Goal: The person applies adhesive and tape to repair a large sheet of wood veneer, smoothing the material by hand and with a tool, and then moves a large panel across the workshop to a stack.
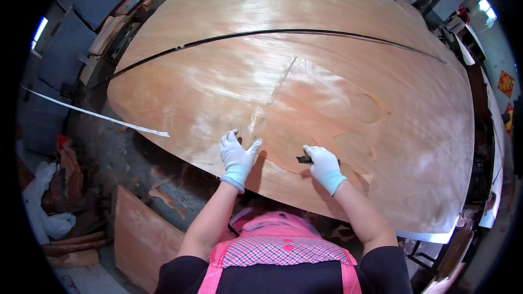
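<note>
My gloved left hand [238, 160] rests with fingers apart on the large wooden veneer sheet [218, 87], just left of a translucent seam strip [272, 98] running away from me. A small dark spot lies under its fingers, too hidden to make out. My gloved right hand [323, 166] grips a black utility knife [303, 159] low over a thin veneer piece with cut, curved edges [348, 109] on the sheet, right of the seam.
A long dark strip [239, 34] crosses the sheet's far part. A white strip [98, 113] juts past its left edge. Leaning boards [81, 38], veneer scraps [71, 169], white plastic [52, 223] and a loose panel [141, 239] are at left; a person [463, 19] is at far right.
</note>
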The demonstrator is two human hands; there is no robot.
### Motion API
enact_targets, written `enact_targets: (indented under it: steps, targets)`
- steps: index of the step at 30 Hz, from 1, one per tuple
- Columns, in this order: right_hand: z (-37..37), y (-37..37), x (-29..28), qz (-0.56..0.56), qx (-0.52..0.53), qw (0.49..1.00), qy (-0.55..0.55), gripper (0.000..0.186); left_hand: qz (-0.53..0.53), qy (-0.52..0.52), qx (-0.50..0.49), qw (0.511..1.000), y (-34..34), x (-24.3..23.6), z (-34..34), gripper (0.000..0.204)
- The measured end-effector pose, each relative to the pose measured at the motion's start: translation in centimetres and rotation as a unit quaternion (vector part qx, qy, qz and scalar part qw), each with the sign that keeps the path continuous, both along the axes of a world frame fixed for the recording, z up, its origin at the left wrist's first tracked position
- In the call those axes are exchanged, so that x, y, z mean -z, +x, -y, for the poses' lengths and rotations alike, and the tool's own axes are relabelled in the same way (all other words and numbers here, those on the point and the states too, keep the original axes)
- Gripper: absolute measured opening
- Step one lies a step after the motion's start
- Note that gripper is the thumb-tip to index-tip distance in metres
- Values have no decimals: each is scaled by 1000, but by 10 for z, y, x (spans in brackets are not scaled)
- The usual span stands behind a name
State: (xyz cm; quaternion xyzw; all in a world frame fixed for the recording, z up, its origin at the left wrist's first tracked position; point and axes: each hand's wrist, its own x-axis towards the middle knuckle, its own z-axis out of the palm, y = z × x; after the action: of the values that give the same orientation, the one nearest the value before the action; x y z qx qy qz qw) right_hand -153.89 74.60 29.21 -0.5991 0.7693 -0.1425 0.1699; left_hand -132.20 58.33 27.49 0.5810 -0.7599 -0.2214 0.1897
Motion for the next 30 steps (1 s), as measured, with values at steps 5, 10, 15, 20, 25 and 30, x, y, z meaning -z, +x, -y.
enact_targets:
  steps: [5, 10, 15, 20, 25, 30]
  targets:
    - [3, 5, -2, -5, 17, 1000, 16, 45, 126, -43, 47, 990, -20, -14, 1, 55]
    - [0, 6, -1, -6, 24, 1000, 11, 46, -81, 91, 38, 992, -25, -17, 26, 27]
    - [1, 3, -4, -3, 27, 999, 22, 46, -281, 123, 149, 940, -68, -97, 47, 17]
    - [2, 2, -16, -17, -1, 991, 133, 46, -374, 41, 67, 924, -38, -138, 115, 11]
    - [-4, 4, -1, 37, 22, 992, 119, 45, -452, -4, -173, 875, 105, -55, 182, 7]
    - [5, 8, -17, 22, -16, 999, 29, 41, -444, -45, -319, 836, 231, 18, 197, 12]
